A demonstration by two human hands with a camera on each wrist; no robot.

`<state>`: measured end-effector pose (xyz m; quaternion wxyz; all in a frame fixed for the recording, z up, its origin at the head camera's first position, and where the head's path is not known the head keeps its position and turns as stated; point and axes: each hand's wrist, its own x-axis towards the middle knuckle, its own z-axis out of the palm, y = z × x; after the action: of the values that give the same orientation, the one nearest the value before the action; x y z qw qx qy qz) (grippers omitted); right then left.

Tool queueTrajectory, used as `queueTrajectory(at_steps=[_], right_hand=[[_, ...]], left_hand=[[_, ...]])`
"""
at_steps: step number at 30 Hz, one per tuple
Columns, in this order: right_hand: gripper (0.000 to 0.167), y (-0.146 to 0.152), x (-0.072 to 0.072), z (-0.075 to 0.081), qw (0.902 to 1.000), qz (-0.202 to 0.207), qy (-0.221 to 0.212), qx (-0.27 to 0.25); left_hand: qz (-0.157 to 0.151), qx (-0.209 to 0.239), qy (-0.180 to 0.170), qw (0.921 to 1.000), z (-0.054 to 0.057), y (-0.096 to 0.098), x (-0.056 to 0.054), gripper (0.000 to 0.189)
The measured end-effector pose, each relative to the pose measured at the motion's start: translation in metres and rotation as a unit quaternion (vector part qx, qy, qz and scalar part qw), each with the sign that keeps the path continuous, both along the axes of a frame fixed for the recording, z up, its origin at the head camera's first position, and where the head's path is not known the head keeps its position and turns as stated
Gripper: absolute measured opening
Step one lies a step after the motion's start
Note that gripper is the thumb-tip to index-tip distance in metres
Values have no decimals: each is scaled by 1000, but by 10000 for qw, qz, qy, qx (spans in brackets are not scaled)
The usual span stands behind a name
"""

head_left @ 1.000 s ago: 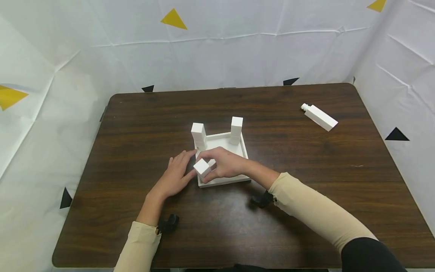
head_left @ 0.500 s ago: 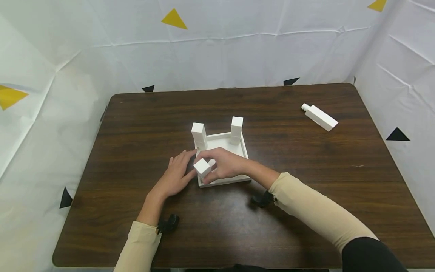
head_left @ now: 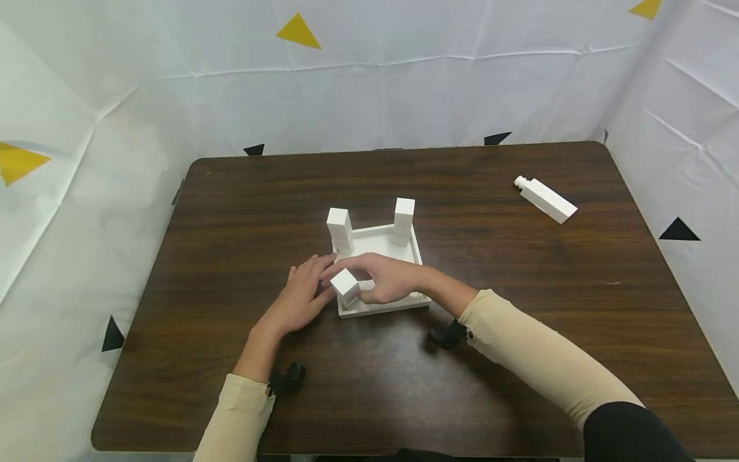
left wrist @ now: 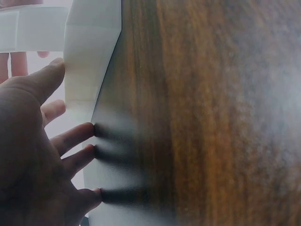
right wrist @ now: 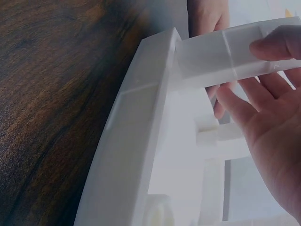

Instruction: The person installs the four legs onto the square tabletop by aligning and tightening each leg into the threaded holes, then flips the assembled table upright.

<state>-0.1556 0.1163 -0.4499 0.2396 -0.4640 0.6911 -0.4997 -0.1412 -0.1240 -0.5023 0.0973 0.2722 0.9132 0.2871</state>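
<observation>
A small white tabletop [head_left: 383, 309] with a raised rim lies upside down mid-table. My right hand [head_left: 389, 277] reaches over it and holds the square white leg [head_left: 346, 287] standing at its front left corner. In the right wrist view the thumb lies on that leg [right wrist: 204, 56], with the fingers passing behind it. My left hand [head_left: 297, 296] rests against the tabletop's left side, fingers spread; in the left wrist view several fingertips meet the tabletop's edge [left wrist: 91, 61]. Two more legs, back left [head_left: 339, 228] and back right [head_left: 404, 219], stand upright in their corners.
A loose white leg [head_left: 546, 201] with a threaded end lies at the back right of the brown wooden table [head_left: 462, 398]. The front right corner of the tabletop shows a round socket [right wrist: 159, 219]. White sheets [head_left: 375, 102] hang behind and beside the table.
The right hand's fingers have shifted left past the leg and its thumb has moved to the leg's right side. The leg and the left hand have stayed in place.
</observation>
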Motion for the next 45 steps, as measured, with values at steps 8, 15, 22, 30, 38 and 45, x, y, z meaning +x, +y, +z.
queueTrajectory(at_steps=[8,15,22,30,38,45], right_hand=[[54,1,1,1,9999,19,-121,57],[54,2,3,-1,9980,-51,-623,71],[51,3,3,2,9973,-247,-642,271],[52,5,4,4,9959,-532,-527,517],[54,4,5,5,9942,-751,-473,604],[51,1,5,3,9940,-897,-385,491]], left_hand=[[-27,-15,6,10000,1,1,1,63],[34,-155,-64,9999,-1,0,2,66],[84,-179,-71,9998,-3,0,0,66],[99,-254,-33,9996,-3,0,0,64],[116,-236,-78,9996,-4,1,0,63],[72,-221,13,9997,-4,0,-1,63]])
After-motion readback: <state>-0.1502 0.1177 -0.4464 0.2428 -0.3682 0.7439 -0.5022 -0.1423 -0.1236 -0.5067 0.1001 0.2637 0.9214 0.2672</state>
